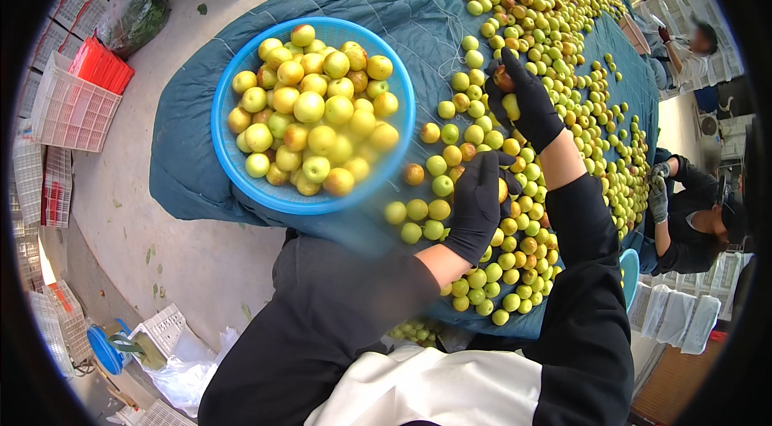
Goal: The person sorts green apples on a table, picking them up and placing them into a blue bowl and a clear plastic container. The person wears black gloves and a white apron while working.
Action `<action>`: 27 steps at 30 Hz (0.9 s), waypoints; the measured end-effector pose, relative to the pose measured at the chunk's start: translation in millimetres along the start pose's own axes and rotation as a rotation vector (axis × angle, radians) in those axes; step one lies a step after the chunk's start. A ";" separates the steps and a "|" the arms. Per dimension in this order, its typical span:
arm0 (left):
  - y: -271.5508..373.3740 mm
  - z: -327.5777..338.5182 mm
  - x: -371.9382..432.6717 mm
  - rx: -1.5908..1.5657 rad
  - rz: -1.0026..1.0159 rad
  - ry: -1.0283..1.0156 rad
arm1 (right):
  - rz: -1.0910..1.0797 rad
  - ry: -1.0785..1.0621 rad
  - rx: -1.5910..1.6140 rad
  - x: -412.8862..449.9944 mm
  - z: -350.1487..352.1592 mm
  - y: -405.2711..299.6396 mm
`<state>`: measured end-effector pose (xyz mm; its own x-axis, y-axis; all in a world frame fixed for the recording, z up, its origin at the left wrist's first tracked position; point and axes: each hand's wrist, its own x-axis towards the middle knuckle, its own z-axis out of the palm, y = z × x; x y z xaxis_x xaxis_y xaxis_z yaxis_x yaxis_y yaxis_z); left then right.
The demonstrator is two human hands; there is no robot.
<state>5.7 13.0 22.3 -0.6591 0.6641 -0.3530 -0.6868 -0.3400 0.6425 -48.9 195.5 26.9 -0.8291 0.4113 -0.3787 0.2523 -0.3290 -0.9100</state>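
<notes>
My right hand (pixel 531 101), in a black glove, is curled round a reddish-brown jujube (pixel 503 78) and a yellow-green jujube (pixel 511 107). Nearer my body, my black-gloved left hand (pixel 476 203) has its fingers bent around an orange-tinged jujube (pixel 502 190), which is partly hidden. Loose green and russet jujubes (pixel 531 272) lie under and around both hands on a dark teal quilted cover (pixel 386 9). Left of the hands, a round blue plastic basket (pixel 222 154) is heaped with yellow-green and brownish jujubes (pixel 309 107). A blurry patch veils the basket's lower right.
Gloved co-workers (pixel 690 209) are at the pile's right side. A blue basin edge (pixel 629 278) shows near my right sleeve. White plastic crates (pixel 78 103) stand on the left floor, with a bag of leaves (pixel 134 15) and crumpled plastic (pixel 187 371).
</notes>
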 end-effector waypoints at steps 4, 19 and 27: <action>26.8 2.0 -2.3 0.124 0.232 0.002 | 0.164 -0.448 0.230 -11.7 62.5 -2.2; 62.0 -27.0 -18.7 0.249 0.669 0.032 | -0.236 -0.412 0.226 4.0 139.6 24.6; 60.7 -25.8 -26.4 0.081 0.381 0.049 | -0.443 -0.245 0.248 -4.7 110.8 24.8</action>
<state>-26.5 -42.3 53.1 -0.8772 0.4674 -0.1096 -0.3649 -0.5009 0.7848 -94.0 91.1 24.8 -0.9282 0.3561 0.1080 -0.2469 -0.3721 -0.8947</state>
